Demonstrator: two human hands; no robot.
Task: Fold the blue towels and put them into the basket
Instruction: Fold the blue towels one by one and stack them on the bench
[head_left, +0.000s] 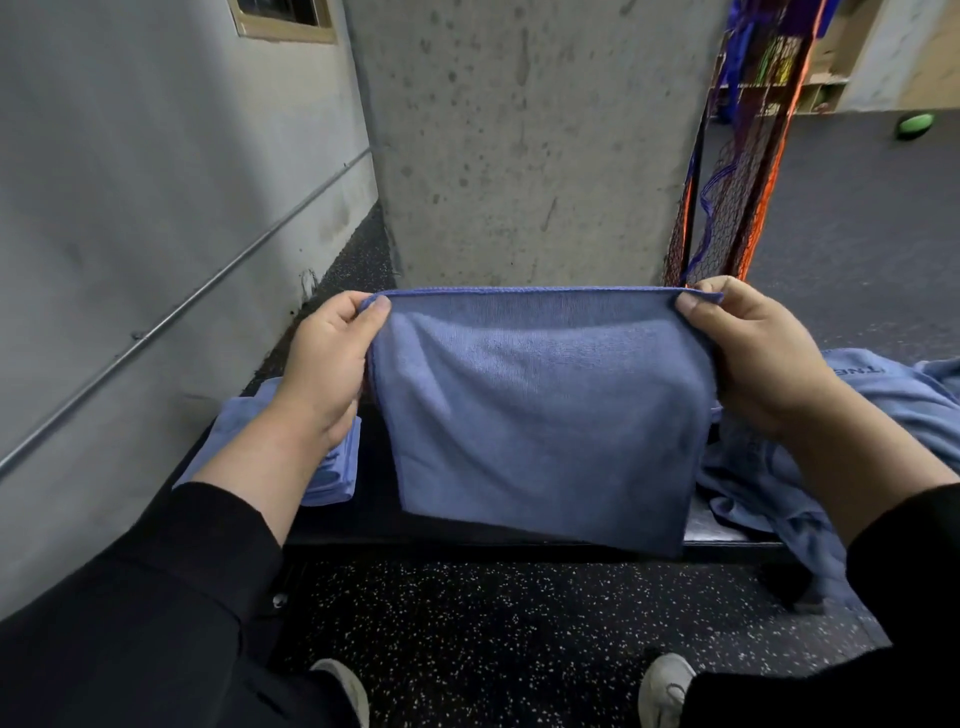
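Note:
A blue towel (540, 410) hangs in front of me, stretched by its top edge above a dark bench (727, 535). My left hand (322, 358) pinches its top left corner between thumb and fingers. My right hand (753, 348) pinches the top right corner the same way. A small stack of folded blue towels (337, 467) lies on the bench at the left, partly behind my left arm. A loose heap of blue towels (883, 405) covers the bench's right end and droops over its front. No basket is in view.
A concrete pillar (530, 140) rises right behind the bench. A grey wall with a metal rail (171, 317) runs along the left. Netting on orange and black poles (727, 228) stands right of the pillar. My shoes (665, 691) rest on speckled black flooring.

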